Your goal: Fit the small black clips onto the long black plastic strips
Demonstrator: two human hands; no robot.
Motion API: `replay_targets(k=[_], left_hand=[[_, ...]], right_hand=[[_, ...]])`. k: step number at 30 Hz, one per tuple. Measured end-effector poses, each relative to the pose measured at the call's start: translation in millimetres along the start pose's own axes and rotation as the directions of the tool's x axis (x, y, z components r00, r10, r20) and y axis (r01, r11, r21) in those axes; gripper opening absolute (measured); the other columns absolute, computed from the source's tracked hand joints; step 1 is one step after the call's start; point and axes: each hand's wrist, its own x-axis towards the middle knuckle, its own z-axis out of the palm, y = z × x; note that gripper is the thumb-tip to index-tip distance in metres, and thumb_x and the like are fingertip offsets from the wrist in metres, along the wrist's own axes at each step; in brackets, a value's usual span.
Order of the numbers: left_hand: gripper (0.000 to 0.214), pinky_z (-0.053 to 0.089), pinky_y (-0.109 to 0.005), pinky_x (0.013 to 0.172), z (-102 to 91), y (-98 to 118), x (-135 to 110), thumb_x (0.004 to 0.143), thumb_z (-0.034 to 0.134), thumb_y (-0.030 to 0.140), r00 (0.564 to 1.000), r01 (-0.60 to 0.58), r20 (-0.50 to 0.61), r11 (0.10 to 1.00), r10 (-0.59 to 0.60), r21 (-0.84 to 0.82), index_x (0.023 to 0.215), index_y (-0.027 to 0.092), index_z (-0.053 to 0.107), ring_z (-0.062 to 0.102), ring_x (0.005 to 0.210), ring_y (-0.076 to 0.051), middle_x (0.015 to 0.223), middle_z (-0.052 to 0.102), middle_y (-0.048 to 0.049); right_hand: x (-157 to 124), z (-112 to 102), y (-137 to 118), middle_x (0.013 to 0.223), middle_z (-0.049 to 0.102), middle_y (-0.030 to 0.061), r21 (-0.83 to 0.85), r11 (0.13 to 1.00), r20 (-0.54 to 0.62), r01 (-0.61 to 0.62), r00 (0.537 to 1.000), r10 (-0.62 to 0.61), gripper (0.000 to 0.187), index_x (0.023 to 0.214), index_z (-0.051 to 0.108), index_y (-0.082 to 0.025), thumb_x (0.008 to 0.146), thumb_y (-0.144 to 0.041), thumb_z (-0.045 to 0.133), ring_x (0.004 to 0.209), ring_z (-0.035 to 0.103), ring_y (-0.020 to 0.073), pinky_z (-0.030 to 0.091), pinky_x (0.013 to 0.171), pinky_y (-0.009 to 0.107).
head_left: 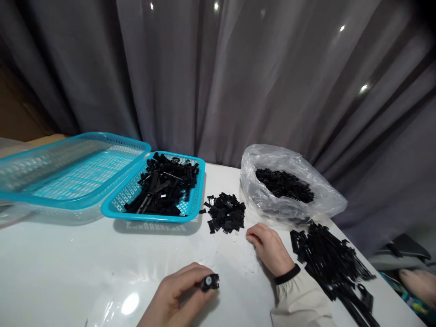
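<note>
My left hand (pixel 177 295) is low in the middle of the white table, pinching a small black plastic part (pixel 209 282) between thumb and fingers. My right hand (pixel 269 247) rests on the table with its fingers curled down onto a scatter of tiny clear round pieces (pixel 238 254); whether it holds one is hidden. Just beyond it lies a small pile of black clips (pixel 225 217). A heap of long black plastic strips (pixel 330 263) lies to the right of my right wrist.
A turquoise basket (pixel 117 206) holds black assembled parts; a larger turquoise basket (pixel 20 195) sits at far left. A clear plastic bag (pixel 320 195) of black pieces stands at the back right. Grey curtain behind. The table edge runs down the right.
</note>
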Motion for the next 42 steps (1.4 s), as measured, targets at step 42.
replay_targets(k=[42], left_hand=[[0.029, 0.037, -0.025, 0.064, 0.5, -2, 1, 0.083, 0.059, 0.042, 0.988, 0.151, 0.052, 0.979, -0.145, -0.137, 0.075, 0.014, 0.062, 0.042, 0.068, -0.016, 0.069, 0.05, -0.0009]], right_hand=[[-13, -15, -92, 0.104, 0.068, 0.0069, 0.458, 0.75, -0.033, 0.477, 0.853, -0.522, 0.032, 0.108, 0.063, -0.015, 0.083, 0.0, 0.049, 0.087, 0.055, 0.0174, 0.051, 0.077, 0.032]])
